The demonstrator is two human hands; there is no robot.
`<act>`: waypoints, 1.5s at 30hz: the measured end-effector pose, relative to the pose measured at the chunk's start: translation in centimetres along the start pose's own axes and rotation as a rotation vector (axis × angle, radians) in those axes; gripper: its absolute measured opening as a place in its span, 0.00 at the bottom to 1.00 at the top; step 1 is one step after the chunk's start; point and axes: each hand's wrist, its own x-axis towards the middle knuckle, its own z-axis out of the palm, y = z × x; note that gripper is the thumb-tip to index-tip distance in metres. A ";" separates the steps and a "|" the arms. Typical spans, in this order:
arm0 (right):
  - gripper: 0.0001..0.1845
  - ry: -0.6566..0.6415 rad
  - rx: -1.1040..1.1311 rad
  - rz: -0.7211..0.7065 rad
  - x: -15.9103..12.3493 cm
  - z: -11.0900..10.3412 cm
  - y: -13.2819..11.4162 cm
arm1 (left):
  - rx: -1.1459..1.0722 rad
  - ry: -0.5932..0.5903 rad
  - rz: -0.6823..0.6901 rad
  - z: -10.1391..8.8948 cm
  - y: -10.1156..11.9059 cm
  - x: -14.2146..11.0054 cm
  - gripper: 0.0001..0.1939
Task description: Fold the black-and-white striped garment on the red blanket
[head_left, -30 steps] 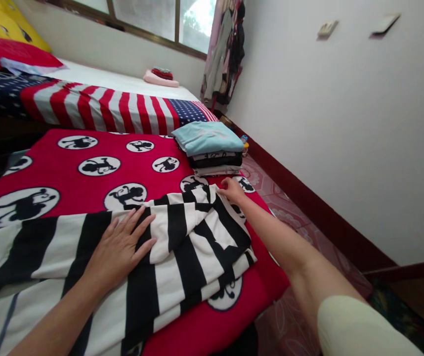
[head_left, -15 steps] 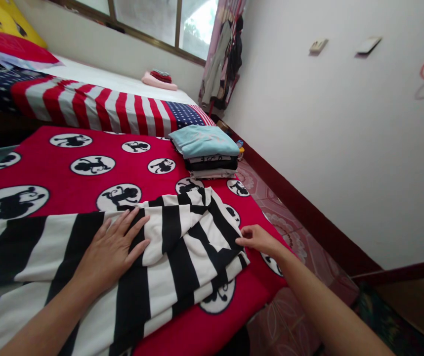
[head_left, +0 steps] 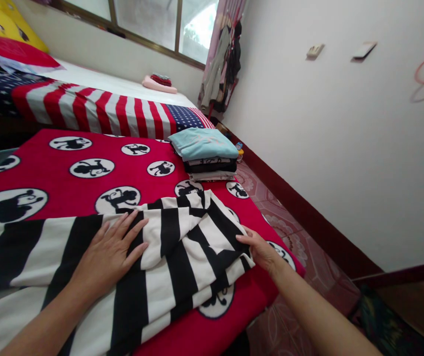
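Our left hand (head_left: 108, 252) lies open and flat on the black-and-white striped cloth (head_left: 182, 257), fingers spread, not clenched. Our right hand (head_left: 258, 249) is also open, its fingers resting on the cloth's folded right edge, with no clear grip. The cloth lies bunched and folded over itself on the near part of a red monkey-print blanket (head_left: 86, 178), running off the near left of our view.

Just beyond it, towards the far right of the blanket, stands a stack of folded clothes (head_left: 206, 153), a pale blue piece on top. Past the blanket's far edge is a bed with a stars-and-stripes cover (head_left: 104, 111), and on its far white end sits a small folded pile on a pink cloth (head_left: 159, 84). To our right, the blanket drops to a patterned tile floor (head_left: 286, 232) beside a white wall (head_left: 345, 148). Hanging clothes (head_left: 221, 64) fill the far corner by the window (head_left: 152, 24).
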 end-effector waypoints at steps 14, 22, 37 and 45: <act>0.07 0.553 -1.127 -0.326 1.7 -1.4 -0.1 | 0.002 0.016 -0.002 0.1 -0.1 -0.1 0.30; 0.08 0.066 -1.138 -0.248 -0.6 1.3 -4.0 | 0.013 0.005 0.004 0.1 0.0 0.0 0.31; 0.08 -0.017 -1.431 -0.350 -1.4 1.2 -1.3 | -0.065 -0.048 -0.071 -1.0 0.6 0.1 0.28; 0.20 -0.230 -1.171 -0.813 -0.9 8.9 2.1 | -0.176 -0.045 -0.149 -1.9 1.4 0.0 0.29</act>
